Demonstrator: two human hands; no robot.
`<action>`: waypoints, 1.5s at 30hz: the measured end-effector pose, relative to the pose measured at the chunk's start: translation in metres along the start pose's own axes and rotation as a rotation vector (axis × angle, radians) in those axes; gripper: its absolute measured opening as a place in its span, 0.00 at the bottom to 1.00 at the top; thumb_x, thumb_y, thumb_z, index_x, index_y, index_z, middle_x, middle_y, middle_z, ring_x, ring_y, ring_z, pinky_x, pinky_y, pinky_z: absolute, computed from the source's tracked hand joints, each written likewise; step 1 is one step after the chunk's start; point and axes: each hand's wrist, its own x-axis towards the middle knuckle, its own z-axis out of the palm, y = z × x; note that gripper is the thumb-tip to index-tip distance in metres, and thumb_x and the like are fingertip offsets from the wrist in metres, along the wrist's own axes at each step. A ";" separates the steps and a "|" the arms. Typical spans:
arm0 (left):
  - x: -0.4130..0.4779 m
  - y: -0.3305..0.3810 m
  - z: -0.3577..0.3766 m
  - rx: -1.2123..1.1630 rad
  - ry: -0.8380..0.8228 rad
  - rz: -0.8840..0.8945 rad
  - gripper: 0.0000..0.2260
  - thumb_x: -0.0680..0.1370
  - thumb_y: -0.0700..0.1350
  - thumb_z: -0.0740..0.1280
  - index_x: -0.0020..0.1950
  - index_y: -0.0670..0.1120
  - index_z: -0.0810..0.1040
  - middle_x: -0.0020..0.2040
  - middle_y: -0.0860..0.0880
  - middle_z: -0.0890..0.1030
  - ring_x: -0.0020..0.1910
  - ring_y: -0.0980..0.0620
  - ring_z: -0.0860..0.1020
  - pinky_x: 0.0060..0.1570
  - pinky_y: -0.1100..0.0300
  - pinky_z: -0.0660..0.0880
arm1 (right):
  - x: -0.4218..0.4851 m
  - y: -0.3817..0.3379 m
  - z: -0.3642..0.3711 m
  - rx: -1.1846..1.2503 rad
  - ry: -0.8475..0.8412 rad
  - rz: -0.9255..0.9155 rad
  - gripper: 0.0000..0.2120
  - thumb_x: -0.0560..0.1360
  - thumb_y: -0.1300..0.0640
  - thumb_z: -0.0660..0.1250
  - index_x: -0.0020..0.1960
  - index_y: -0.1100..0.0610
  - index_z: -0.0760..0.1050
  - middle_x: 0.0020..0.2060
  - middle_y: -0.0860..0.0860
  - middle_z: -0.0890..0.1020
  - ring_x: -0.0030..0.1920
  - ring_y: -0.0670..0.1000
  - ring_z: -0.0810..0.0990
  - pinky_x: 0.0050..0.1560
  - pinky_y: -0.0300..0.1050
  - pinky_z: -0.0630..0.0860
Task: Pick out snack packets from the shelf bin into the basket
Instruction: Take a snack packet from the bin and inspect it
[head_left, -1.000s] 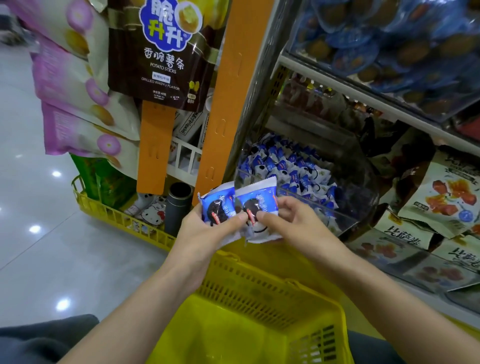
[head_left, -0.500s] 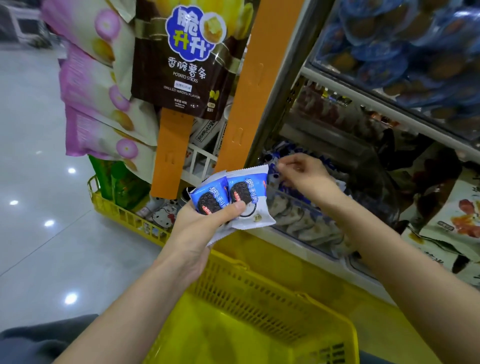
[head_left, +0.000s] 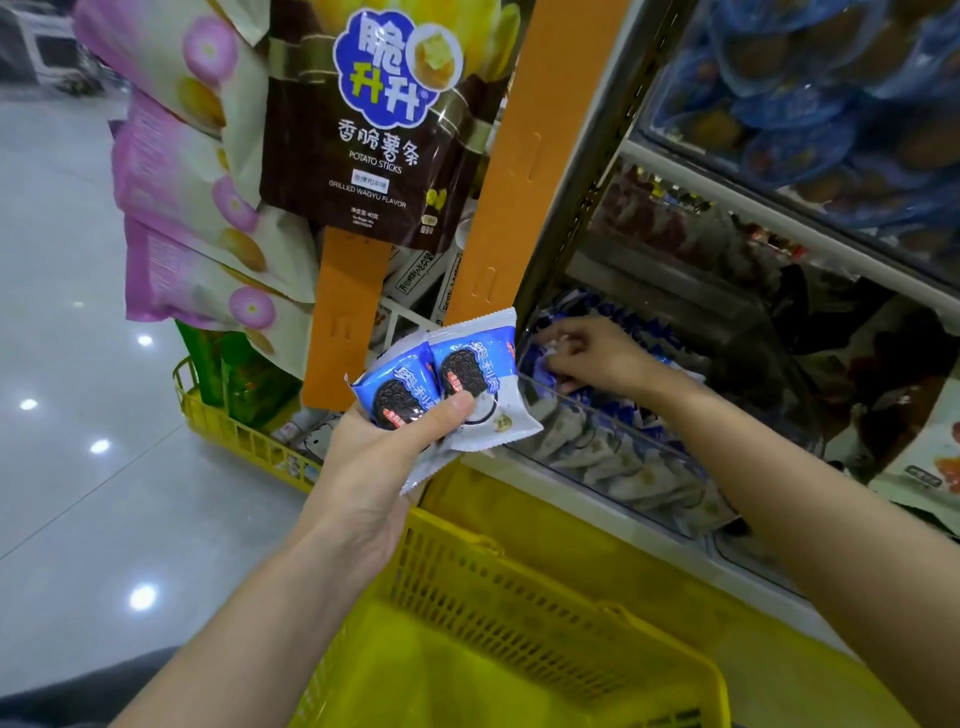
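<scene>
Yellow plastic, the basket (head_left: 467, 587) is sitting nearest me, below both arms, and nothing is showing in the part of it I can see. Just above its far rim my left hand (head_left: 379, 467) is gripping two blue cookie packets (head_left: 467, 374), fanned upright with my thumb pressing across their fronts. A second ago my right hand (head_left: 597, 358) was up at those packets beside the left. Now it is reaching past them into the clear shelf bin (head_left: 597, 457), fingers bending down onto the loose packets (head_left: 639, 332) heaped there. Whether it is already pinching one I cannot tell, since the fingertips are sinking among the wrappers. I am judging that I am gathering a handful first. So nothing is dropping into the basket yet, and a third packet is probably what I am going for.
</scene>
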 end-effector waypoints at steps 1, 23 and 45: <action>0.000 -0.001 0.001 -0.003 0.002 0.000 0.34 0.57 0.46 0.76 0.63 0.44 0.75 0.48 0.46 0.84 0.45 0.49 0.84 0.37 0.61 0.78 | -0.005 0.004 -0.003 -0.093 -0.036 -0.063 0.11 0.75 0.64 0.64 0.56 0.59 0.77 0.35 0.51 0.77 0.32 0.45 0.78 0.34 0.29 0.76; -0.003 -0.003 0.013 -0.094 0.132 -0.281 0.09 0.77 0.43 0.63 0.54 0.40 0.76 0.48 0.43 0.82 0.47 0.45 0.80 0.51 0.50 0.77 | -0.094 -0.053 -0.016 0.288 0.082 0.060 0.09 0.75 0.55 0.66 0.48 0.62 0.77 0.38 0.58 0.76 0.33 0.46 0.74 0.31 0.31 0.73; 0.000 -0.011 0.012 0.290 0.120 -0.241 0.08 0.78 0.49 0.62 0.53 0.49 0.77 0.48 0.49 0.82 0.49 0.53 0.79 0.53 0.55 0.73 | -0.017 -0.028 0.017 -0.176 -0.020 0.122 0.13 0.72 0.53 0.71 0.50 0.62 0.77 0.46 0.57 0.80 0.49 0.56 0.79 0.56 0.53 0.77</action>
